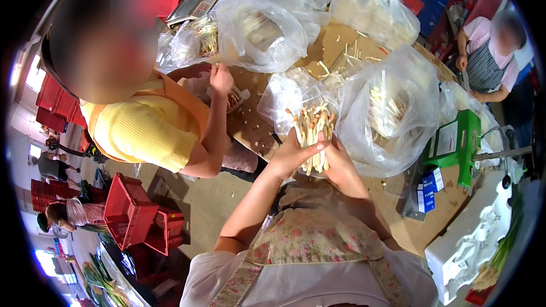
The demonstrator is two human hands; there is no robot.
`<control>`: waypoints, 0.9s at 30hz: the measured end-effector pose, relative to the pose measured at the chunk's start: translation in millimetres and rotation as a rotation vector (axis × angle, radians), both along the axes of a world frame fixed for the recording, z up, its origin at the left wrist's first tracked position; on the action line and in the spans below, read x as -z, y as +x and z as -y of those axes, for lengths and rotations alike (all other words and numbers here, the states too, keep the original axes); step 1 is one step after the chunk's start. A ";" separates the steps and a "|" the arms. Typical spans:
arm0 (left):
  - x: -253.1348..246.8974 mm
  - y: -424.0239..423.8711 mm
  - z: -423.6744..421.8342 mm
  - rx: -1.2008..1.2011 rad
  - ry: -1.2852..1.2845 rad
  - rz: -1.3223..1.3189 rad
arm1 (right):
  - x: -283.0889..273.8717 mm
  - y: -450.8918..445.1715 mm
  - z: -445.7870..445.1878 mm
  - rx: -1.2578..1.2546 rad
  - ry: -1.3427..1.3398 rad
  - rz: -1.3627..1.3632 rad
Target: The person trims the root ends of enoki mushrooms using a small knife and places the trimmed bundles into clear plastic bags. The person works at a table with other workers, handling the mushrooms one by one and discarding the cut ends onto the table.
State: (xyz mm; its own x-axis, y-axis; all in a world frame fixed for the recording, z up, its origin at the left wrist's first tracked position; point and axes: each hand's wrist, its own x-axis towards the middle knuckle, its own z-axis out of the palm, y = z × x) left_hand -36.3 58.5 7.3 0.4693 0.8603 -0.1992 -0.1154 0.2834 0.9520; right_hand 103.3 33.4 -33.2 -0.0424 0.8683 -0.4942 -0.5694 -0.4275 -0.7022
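Observation:
My left hand [290, 157] and my right hand [340, 158] close from both sides on a bundle of long-stemmed mushrooms [315, 130]. Their pale stems point down towards me and most of the brownish caps face away. Just beyond the bundle lie clear plastic trays [281, 98], partly hidden by it. Right of my hands, an open clear plastic bag [420, 76] holds more pale mushrooms [386, 108]. Loose mushroom stems [328, 70] are strewn behind the trays. What lies directly under the bundle is mostly covered.
A co-worker in a yellow top [149, 132] stands close on my left. Filled plastic bags [264, 30] and a weighing scale [192, 8] crowd the far side. To the right are a green tape dispenser [454, 145], small blue boxes [428, 192] and a white foam box [465, 238]. Red crates [130, 211] stand lower left.

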 end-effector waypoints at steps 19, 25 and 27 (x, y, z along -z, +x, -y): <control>4.7 -15.7 0.3 -0.033 -0.321 0.370 | -21.9 27.6 -8.2 -0.245 0.170 -0.261; 7.6 -15.5 1.6 -0.071 -0.363 0.325 | -25.5 23.5 -6.5 -0.228 0.155 -0.116; 12.4 -10.3 2.7 -0.090 -0.303 0.210 | -31.2 20.7 -4.9 -0.250 0.204 -0.019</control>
